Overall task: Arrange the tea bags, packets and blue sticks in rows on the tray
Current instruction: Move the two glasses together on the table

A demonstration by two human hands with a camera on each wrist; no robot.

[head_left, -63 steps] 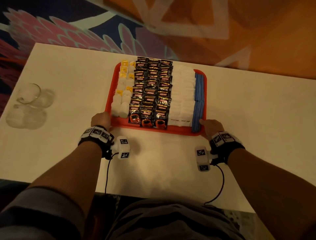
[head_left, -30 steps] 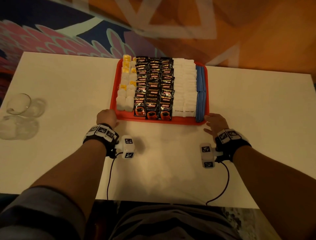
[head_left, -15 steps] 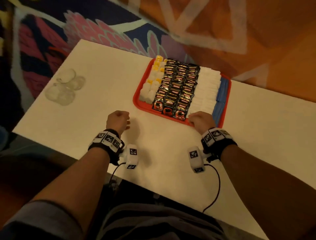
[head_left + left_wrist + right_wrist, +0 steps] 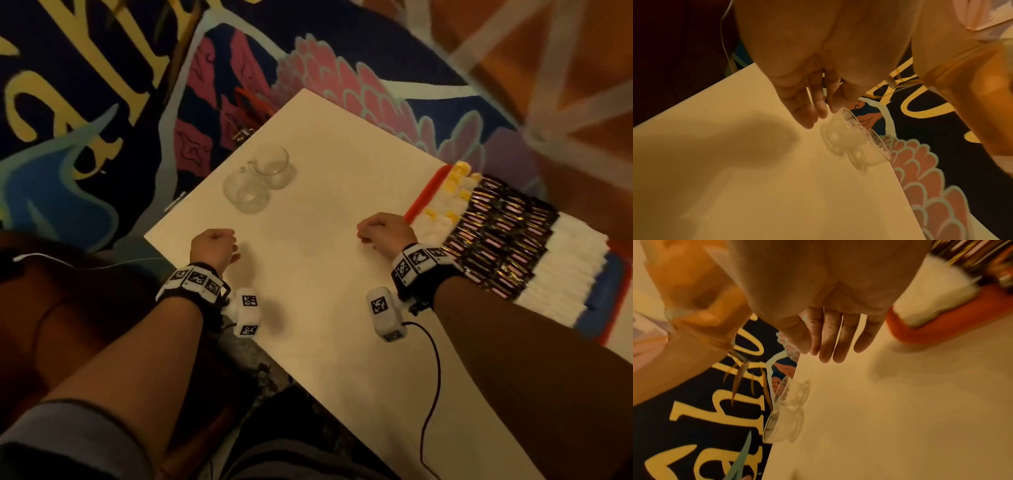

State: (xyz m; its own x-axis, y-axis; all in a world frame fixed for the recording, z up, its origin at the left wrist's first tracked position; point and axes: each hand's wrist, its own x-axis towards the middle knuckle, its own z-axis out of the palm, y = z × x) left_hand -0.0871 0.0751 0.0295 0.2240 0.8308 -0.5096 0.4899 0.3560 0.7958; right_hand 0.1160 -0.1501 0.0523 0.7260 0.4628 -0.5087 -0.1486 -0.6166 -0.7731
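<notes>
Tray [image 4: 424, 193], red and filled in rows, sits at the table's [image 4: 325, 308] right edge, both hands off it.

Yellow-tagged tea bags [image 4: 448, 202], dark packets [image 4: 507, 240] with print too blurred to read, white packets [image 4: 561, 274], then blue sticks [image 4: 603, 291]. From the head view the left hand [image 4: 212, 246] and right hand [image 4: 385, 233] look loosely curled; the wrist views show relaxed, nearly straight fingers [image 4: 830, 340] held side by side, empty, with two glass cups [image 4: 260, 178] beyond them.
</notes>
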